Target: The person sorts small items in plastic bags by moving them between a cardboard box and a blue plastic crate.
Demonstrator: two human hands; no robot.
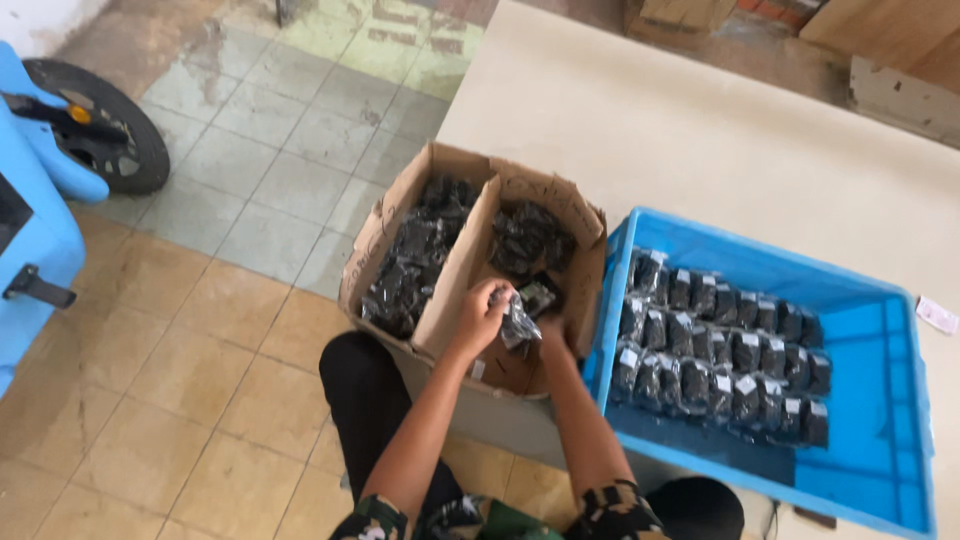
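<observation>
Counter [720, 130], pale, carries a blue crate [870, 340] with rows of small dark packets [720, 360]. Cardboard box [470, 260] overhangs the counter edge above the lap; likely to tip if leaned on. Left hand [482, 315] closed on a clear-wrapped dark packet [520, 322] over the box's right compartment. Right hand [555, 335] beneath, grip unclear. Slick wrap could slip to the tiled floor [200, 330].

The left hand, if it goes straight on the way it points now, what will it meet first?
The left hand points up and right into the cardboard box. It already touches a small clear packet; beyond that, probably the heap of dark packets in the right compartment, though depth is unclear.
</observation>
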